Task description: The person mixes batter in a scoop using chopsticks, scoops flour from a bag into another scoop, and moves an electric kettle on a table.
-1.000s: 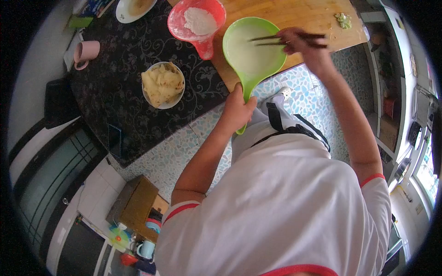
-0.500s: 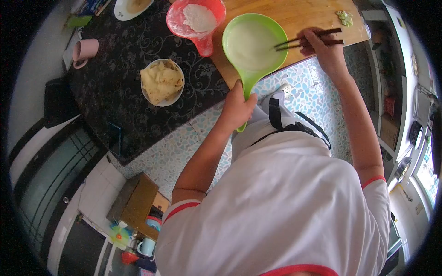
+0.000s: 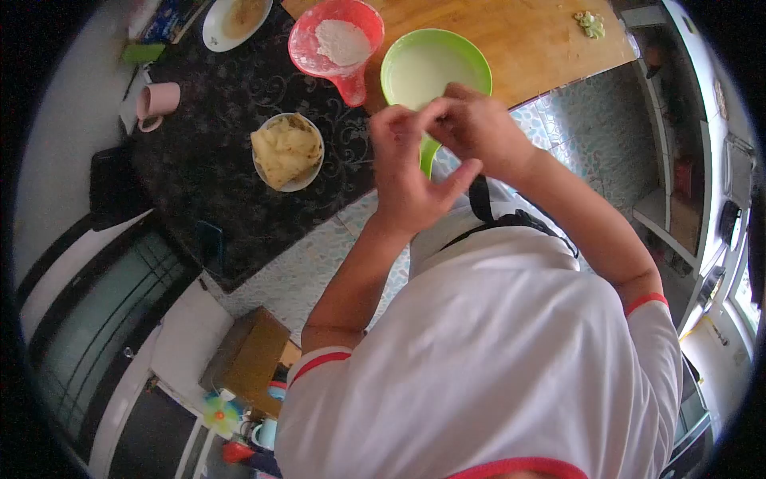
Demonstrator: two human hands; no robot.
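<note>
My left hand and my right hand meet just over the handle of a green water scoop, their fingertips touching or nearly so. The left hand's thumb stands well apart from its fingers. On the right hand the fingers are curled into a pinch, and what they hold, if anything, is hidden. Pale, milky batter fills the scoop, which rests on the wooden board without a hand round its handle. No chopsticks can be made out now. Left of it lies a red scoop with white flour.
A wooden board bears chopped greens near its right end. On the dark patterned tablecloth are a bowl of pale dough-like food, a white plate, a pink mug and a phone.
My left hand has let go of the green scoop's handle and moved up. My right hand has come left from the board to meet it, and the chopsticks it held have gone from sight.
</note>
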